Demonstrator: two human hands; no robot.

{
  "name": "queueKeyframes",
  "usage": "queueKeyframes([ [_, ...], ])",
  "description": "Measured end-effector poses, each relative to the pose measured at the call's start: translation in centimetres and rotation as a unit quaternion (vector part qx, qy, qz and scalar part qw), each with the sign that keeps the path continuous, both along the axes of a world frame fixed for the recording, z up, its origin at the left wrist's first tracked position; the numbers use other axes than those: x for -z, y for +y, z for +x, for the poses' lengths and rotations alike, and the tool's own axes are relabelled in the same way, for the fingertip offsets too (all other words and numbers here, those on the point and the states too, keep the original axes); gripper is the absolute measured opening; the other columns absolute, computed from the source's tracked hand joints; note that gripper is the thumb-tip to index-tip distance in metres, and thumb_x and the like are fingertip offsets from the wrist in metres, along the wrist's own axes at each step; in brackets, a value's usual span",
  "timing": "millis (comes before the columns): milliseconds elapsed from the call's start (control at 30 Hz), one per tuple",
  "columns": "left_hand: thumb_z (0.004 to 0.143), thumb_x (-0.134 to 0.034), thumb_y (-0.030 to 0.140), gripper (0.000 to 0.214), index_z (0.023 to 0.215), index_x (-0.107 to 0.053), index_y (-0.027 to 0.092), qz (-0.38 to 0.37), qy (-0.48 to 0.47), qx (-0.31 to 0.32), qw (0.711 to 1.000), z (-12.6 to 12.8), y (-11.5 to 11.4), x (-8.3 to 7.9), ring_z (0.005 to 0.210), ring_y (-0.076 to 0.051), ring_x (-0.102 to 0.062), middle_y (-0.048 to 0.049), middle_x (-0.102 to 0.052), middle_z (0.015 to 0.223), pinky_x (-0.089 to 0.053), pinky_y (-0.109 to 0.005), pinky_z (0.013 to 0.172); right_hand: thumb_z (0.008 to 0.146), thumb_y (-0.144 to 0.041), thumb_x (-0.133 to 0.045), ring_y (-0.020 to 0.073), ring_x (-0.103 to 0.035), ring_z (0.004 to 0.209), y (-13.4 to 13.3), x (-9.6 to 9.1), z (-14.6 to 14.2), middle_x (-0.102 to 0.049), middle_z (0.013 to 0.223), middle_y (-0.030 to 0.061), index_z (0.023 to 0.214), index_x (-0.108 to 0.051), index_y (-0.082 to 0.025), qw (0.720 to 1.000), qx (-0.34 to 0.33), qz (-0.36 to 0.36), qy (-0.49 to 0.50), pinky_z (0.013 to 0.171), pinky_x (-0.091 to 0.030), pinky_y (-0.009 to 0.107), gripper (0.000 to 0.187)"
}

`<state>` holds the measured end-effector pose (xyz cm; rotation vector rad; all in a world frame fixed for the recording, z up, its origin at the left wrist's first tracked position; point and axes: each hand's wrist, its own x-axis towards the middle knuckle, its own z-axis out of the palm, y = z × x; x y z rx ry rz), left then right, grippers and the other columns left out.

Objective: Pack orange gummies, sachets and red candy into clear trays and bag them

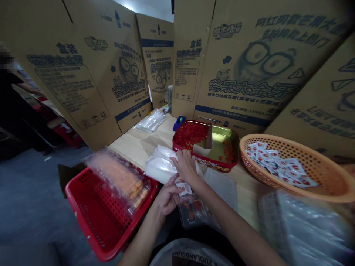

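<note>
My left hand [167, 199] is closed, its thumb and fingers at the edge of a small white sachet [184, 188] with printing. Just below lies a clear plastic tray [191, 212] with orange-red pieces inside. My right hand [186, 167] crosses above, fingers bent onto a pile of clear plastic bags [159, 162]; its fingertips are partly hidden. Right behind it stands a red tin [233, 162] with red pieces at left, a few orange ones at right and a cardboard divider [203, 147] between.
At left, a red basket [102, 255] holds a clear pack of orange pieces [122, 177]. An orange basket [327, 162] at right contains white sachets [280, 166]. Clear packaging [310, 221] lies near right. Tall cartons [249, 62] wall the table's back. A person [16, 107] stands far left.
</note>
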<state>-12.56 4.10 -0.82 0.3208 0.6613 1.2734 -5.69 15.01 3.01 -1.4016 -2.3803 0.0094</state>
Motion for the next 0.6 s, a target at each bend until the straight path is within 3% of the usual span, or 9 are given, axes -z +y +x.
queueKeyframes([
  [133, 0.064, -0.053, -0.001, 0.064, 0.123, -0.040, 0.022, -0.037, 0.001, -0.004, 0.999, -0.7, 0.1, -0.3, 0.086, -0.021, -0.065, -0.0046, -0.065, 0.099, -0.053, -0.038, 0.074, 0.083, -0.035, -0.053, 0.0277, -0.046, 0.102, 0.6, -0.8, 2.9, -0.056, 0.107, 0.0128, 0.102, -0.057, -0.015, 0.995, 0.041, -0.049, 0.078, 0.084, -0.034, 0.041, 0.027],
  [200, 0.067, -0.052, 0.001, 0.063, 0.125, -0.039, 0.022, -0.041, -0.003, -0.005, 0.999, -1.1, 0.2, -0.6, 0.085, -0.019, -0.064, -0.0057, -0.065, 0.100, -0.053, -0.035, 0.073, 0.077, -0.030, -0.059, 0.0268, -0.048, 0.103, 0.3, -0.8, 5.3, -0.058, 0.106, 0.0118, 0.102, -0.058, -0.015, 0.966, 0.054, -0.146, 0.206, 0.085, -0.037, 0.040, 0.029],
  [233, 0.068, -0.052, 0.002, 0.062, 0.125, -0.039, 0.021, -0.039, -0.004, -0.005, 0.999, -1.2, 0.3, -0.8, 0.085, -0.019, -0.064, -0.0062, -0.065, 0.101, -0.052, -0.035, 0.073, 0.075, -0.030, -0.061, 0.0254, -0.051, 0.100, -0.1, -0.7, 6.5, -0.060, 0.103, 0.0105, 0.102, -0.059, -0.015, 0.929, 0.042, -0.229, 0.288, 0.083, -0.040, 0.038, 0.031],
  [267, 0.068, -0.052, 0.002, 0.061, 0.124, -0.039, 0.021, -0.035, -0.002, -0.006, 0.999, -1.2, 0.3, -1.0, 0.086, -0.019, -0.064, -0.0065, -0.065, 0.102, -0.052, -0.035, 0.073, 0.074, -0.032, -0.062, 0.0235, -0.055, 0.094, -0.6, -0.4, 7.6, -0.062, 0.098, 0.0088, 0.100, -0.060, -0.016, 0.869, 0.019, -0.331, 0.368, 0.079, -0.043, 0.036, 0.031],
  [333, 0.066, -0.055, 0.003, 0.061, 0.123, -0.040, 0.021, -0.029, 0.016, 0.002, 0.999, -0.9, 0.6, -1.6, 0.086, -0.019, -0.064, -0.0067, -0.064, 0.103, -0.052, -0.036, 0.074, 0.070, -0.036, -0.066, 0.0193, -0.059, 0.079, -1.7, 0.4, 9.4, -0.065, 0.087, 0.0052, 0.093, -0.063, -0.016, 0.716, -0.009, -0.505, 0.482, 0.067, -0.049, 0.030, 0.031],
  [367, 0.067, -0.057, 0.005, 0.060, 0.123, -0.041, 0.021, -0.024, 0.037, 0.015, 0.999, -0.7, 0.9, -2.0, 0.087, -0.020, -0.063, -0.0071, -0.064, 0.104, -0.052, -0.037, 0.074, 0.068, -0.036, -0.068, 0.0175, -0.060, 0.074, -2.2, 0.9, 10.1, -0.065, 0.084, 0.0036, 0.089, -0.065, -0.016, 0.651, -0.001, -0.553, 0.519, 0.061, -0.050, 0.028, 0.029],
  [400, 0.068, -0.059, 0.009, 0.057, 0.122, -0.043, 0.021, -0.021, 0.080, 0.027, 0.996, -0.5, 1.3, -2.4, 0.086, -0.021, -0.063, -0.0080, -0.064, 0.104, -0.052, -0.038, 0.073, 0.065, -0.033, -0.071, 0.0160, -0.060, 0.070, -2.6, 1.2, 10.5, -0.066, 0.082, 0.0020, 0.085, -0.065, -0.017, 0.606, 0.021, -0.575, 0.550, 0.055, -0.051, 0.026, 0.026],
  [500, 0.076, -0.060, 0.035, 0.043, 0.113, -0.053, 0.016, -0.031, 0.282, 0.005, 0.959, -1.1, 3.9, -3.9, 0.083, -0.024, -0.063, -0.0130, -0.063, 0.101, -0.052, -0.040, 0.069, 0.059, -0.020, -0.074, 0.0133, -0.061, 0.066, -3.1, 1.7, 11.3, -0.066, 0.080, -0.0018, 0.078, -0.066, -0.020, 0.547, 0.095, -0.539, 0.634, 0.045, -0.052, 0.021, 0.021],
  [600, 0.079, -0.058, 0.038, 0.045, 0.118, -0.050, 0.018, -0.060, 0.409, -0.133, 0.901, -4.6, 8.1, -5.2, 0.093, -0.021, -0.060, -0.0119, -0.059, 0.110, -0.050, -0.035, 0.075, 0.056, -0.015, -0.076, 0.0128, -0.063, 0.063, -2.9, 1.2, 12.0, -0.067, 0.080, -0.0026, 0.076, -0.065, -0.020, 0.518, 0.126, -0.493, 0.687, 0.047, -0.055, 0.022, 0.024],
])
